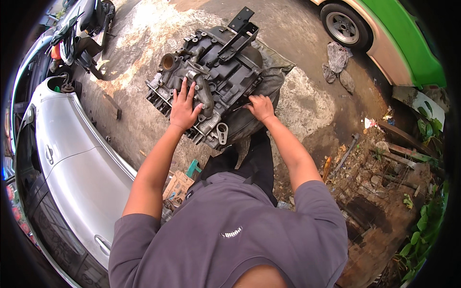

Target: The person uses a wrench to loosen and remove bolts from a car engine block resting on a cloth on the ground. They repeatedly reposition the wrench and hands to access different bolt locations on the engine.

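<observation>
A large dark metal engine assembly [224,72] sits on a worn grey sack [282,65] in front of me, with a black bracket [240,19] at its top. On its left part is a cast pipe housing [205,101] with a round opening [168,62]. My left hand [185,108] lies on this housing, fingers spread. My right hand [259,108] is at the engine's right edge, fingers curled around something small that I cannot make out. A metal link plate [222,135] shows at the engine's lower end.
A silver car [77,158] stands close on my left, scooters [81,53] behind it. A green van [403,38] is at upper right, a crumpled bag [336,55] near its wheel. Planks [403,158], debris and plants border my right. A green stool [193,168] and cardboard lie by my legs.
</observation>
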Tool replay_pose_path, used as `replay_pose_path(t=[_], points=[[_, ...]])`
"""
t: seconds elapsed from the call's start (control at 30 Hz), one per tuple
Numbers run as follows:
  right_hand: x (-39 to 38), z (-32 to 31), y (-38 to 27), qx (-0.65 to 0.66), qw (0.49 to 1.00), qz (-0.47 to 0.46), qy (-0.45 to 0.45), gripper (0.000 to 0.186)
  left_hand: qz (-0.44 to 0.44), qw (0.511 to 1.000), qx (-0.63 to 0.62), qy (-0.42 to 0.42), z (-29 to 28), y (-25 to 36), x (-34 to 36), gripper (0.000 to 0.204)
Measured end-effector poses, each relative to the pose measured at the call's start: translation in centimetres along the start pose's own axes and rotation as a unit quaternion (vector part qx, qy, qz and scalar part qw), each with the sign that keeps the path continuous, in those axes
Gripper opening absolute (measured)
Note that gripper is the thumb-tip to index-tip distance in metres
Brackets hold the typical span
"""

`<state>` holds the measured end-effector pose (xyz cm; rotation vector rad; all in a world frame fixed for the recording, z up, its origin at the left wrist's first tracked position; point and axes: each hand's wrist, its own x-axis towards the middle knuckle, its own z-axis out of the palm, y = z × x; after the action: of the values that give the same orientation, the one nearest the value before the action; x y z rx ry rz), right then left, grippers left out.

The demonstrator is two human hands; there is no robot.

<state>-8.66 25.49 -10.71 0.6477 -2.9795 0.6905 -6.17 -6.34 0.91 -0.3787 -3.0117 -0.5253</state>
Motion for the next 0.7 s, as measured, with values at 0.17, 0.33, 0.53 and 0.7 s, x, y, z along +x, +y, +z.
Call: replay_pose_path(t=[0.17,0.33,0.53,0.7], points=[[-1.7,4.0,1.3,0.192,0.954,0.223,-0.060,0.060,0.004,1.000,0.005,0.001,0.1,-0.2,0.0,0.081],[-2.5,6.6,2.2,0.347,0.905,0.238,-0.057,0.054,0.005,1.000,0.001,0.003,0.3,-0.3,0.0,0.081],[-3.8,4.7,0.7,0.299,0.911,0.277,-0.064,0.048,0.006,1.000,-0.003,-0.001,0.3,-0.3,0.0,0.080],[-2.6,-0.1,1.3,0.143,0.986,0.084,0.009,0.044,0.010,1.000,-0.005,0.010,0.4,-0.4,0.0,0.079]])
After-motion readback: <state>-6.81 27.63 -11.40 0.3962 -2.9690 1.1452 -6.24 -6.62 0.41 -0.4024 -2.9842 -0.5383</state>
